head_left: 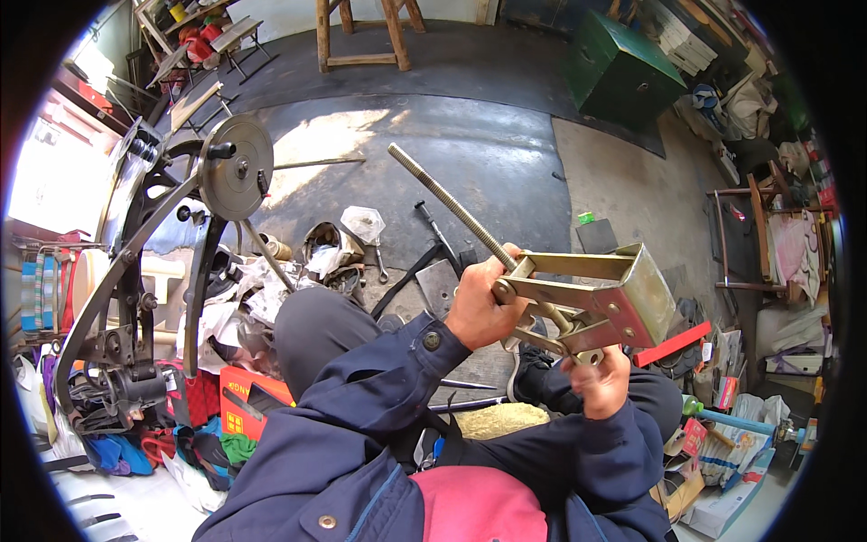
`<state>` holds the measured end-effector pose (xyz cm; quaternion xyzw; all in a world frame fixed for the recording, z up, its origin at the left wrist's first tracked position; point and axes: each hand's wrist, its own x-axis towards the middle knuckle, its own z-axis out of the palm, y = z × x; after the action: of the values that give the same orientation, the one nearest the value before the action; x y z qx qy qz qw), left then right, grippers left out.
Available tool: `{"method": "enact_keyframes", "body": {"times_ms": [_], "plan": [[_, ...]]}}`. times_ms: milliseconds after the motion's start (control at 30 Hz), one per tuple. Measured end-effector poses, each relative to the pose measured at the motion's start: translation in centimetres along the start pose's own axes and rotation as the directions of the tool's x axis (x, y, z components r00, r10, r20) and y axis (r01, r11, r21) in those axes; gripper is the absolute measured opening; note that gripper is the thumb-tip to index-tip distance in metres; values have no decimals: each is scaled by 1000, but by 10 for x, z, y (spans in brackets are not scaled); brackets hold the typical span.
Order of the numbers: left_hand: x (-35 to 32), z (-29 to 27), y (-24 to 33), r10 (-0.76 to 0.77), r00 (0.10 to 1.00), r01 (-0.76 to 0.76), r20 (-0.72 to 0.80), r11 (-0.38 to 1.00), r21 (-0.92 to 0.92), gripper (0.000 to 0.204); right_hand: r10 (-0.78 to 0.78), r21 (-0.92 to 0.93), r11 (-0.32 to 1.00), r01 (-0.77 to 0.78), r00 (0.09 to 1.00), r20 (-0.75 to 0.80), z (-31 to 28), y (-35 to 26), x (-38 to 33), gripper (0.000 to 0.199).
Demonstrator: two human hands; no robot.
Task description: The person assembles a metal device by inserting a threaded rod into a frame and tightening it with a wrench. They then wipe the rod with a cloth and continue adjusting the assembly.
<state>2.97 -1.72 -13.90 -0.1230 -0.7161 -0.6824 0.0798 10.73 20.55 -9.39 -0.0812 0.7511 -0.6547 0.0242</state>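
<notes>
Both hands are up in front of the chest, working on a brass-coloured metal clamp [607, 294] held above the knees, right of centre. The left hand [483, 312] is clenched around the clamp's near left end, fingers wrapped where the long threaded rod [449, 205] enters the frame, and the rod slants away up and to the left over the concrete floor [506, 163]. The right hand [599, 379] sits just under the clamp, fingers pinched tight on a small silvery piece at its lower edge; what exactly that piece is, I cannot tell. The clamp's flat box-like end points to the right, tilted a little. Dark blue sleeves come up from the bottom edge. To the left stands a black machine frame with a round metal wheel [237, 167] at its top, well apart from the hands. Between the wheel and the knees lies a heap of rags and crumpled paper [316, 257], with a wrench [383, 266] on the floor near it. Far back stands a wooden stool [361, 36], and far right a green metal box [623, 72]. A red strip [673, 343] lies just right of the clamp, lower down.
</notes>
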Motion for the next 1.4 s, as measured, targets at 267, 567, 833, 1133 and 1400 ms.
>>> {"method": "enact_keyframes", "body": {"times_ms": [267, 567, 833, 1133, 1400], "plan": [[-2, 2, -2, -81, 997, 81, -10, 997, -7, 14, 109, -207, 973, -97, 993, 46, -12, -2, -9, 57], [-1, 1, 0, -50, 999, 50, -4, 998, 34, 12, 340, 588, 668, -456, 890, 303, -15, -8, -7, 46], [-1, 0, 1, -66, 998, 66, 15, 997, 33, 15, -178, -416, 891, 182, 983, 48, -9, 4, -10, 41], [-1, 0, 2, -75, 997, 74, 25, 997, 23, 17, -7, -335, 942, 11, 1000, 12, -1, 1, -10, 21], [-1, 2, 0, -66, 998, 66, 4, 998, 19, 17, 446, 708, 465, -532, 831, 332, -15, -1, -10, 48]]}}
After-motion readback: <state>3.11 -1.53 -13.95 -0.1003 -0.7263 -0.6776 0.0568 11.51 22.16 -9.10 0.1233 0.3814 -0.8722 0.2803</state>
